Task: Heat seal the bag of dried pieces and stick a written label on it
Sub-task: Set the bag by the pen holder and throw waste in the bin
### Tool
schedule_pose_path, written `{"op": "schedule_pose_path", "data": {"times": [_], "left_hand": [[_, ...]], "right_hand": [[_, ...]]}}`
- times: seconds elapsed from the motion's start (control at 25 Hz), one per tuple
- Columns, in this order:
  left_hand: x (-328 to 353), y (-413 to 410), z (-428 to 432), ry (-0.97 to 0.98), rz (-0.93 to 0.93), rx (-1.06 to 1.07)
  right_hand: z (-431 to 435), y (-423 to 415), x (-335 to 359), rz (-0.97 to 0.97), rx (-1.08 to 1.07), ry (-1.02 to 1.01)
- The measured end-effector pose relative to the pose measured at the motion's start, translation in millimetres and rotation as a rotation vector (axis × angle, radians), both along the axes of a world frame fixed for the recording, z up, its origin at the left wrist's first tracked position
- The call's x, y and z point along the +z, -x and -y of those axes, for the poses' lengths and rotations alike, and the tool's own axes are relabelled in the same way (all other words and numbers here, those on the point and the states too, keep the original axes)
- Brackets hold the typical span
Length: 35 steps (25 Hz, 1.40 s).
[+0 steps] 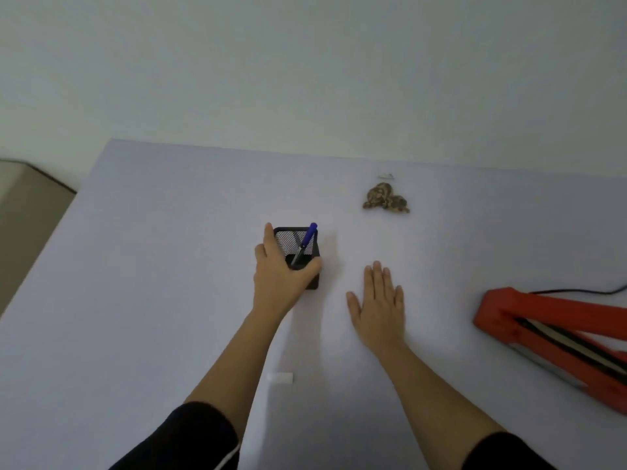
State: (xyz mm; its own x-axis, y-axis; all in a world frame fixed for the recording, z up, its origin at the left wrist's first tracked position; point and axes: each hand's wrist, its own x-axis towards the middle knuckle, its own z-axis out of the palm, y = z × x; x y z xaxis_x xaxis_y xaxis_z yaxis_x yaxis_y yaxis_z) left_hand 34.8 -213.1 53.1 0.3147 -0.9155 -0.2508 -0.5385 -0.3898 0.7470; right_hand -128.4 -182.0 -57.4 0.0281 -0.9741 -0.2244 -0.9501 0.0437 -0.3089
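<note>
A clear bag of brown dried pieces (385,198) lies far back on the pale table, right of centre. The red heat sealer (556,337) lies at the right edge with its jaw open. My left hand (278,276) grips a black mesh pen holder (307,247) that holds a blue pen (307,240). Flat on the table to the right of the holder rests my right hand (378,307), fingers apart, holding nothing. A small white label (280,378) lies on the table between my forearms.
The table (152,266) ends at the left, where a beige floor or cabinet (27,212) shows. A black cable (576,291) runs from the sealer off to the right. A white wall stands behind the table.
</note>
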Motion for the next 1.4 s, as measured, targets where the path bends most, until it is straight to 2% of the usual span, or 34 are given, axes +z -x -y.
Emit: {"op": "schedule_pose_path", "data": {"times": [0.24,0.32,0.56,0.76,0.92,1.04,1.16,1.4], "left_hand": [[-6.6,39.8,130.4,0.049,0.062,-0.117],[-12.9,48.8,155.6,0.073,0.053,-0.116],[-27.7,66.2,200.2,0.098,0.002,-0.135],[-21.0,61.7,203.2,0.099,-0.081,-0.15],[-23.2,48.0,149.0,0.136,-0.04,-0.151],[-43.9,17.4,66.9,0.172,0.093,-0.319],[-62.1,-21.3,-20.6,0.116,0.167,-0.427],[-73.3,-62.1,-153.0,-0.029,0.212,-0.479]], "right_hand": [[1.7,2.0,-3.5,0.06,-0.032,-0.023],[0.1,1.6,-9.1,0.0,-0.045,0.018],[-0.8,4.7,-10.7,-0.069,-0.079,0.031],[-3.2,8.4,-15.8,-0.099,-0.067,0.097],[-1.6,10.6,-11.1,-0.06,-0.053,0.095],[-0.3,11.5,-6.7,-0.032,-0.021,0.027],[-10.0,-0.7,2.8,-0.076,-0.025,0.042],[-108.9,-48.0,0.2,0.019,0.089,0.103]]}}
